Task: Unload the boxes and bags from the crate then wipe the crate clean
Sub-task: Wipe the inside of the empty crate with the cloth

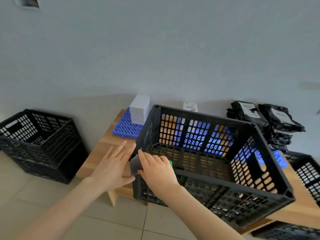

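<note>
Crate [216,181]: black, perforated, on wooden worktop [102,149], nothing visible inside. Near side at or just past worktop's front edge. Possibly tilted, hard to confirm through the wide-angle lens.

Right hand [155,170]: at crate's near-left corner, over the rim, fingers curled round a dark grey item [136,164]. Green bit [170,162] showing past the fingertips. Cloth or sponge, cannot tell which.

Left hand [114,163]: flat, fingers straight and spread, holding nothing. Just outside crate's left wall, over the worktop. Thumb down by crate's lower corner, contact unclear.

Boxes [139,110]: white stack behind crate to the left, on blue grid mat [123,128] on the worktop, near the wall. One small white box [190,106] behind crate's far rim.

Bags [270,122]: black, piled behind crate to the right, white labels on top.

Floor crates [39,141]: black stack well left of worktop. Right-side crate [306,172]: black, at frame edge, just beyond the main crate.
</note>
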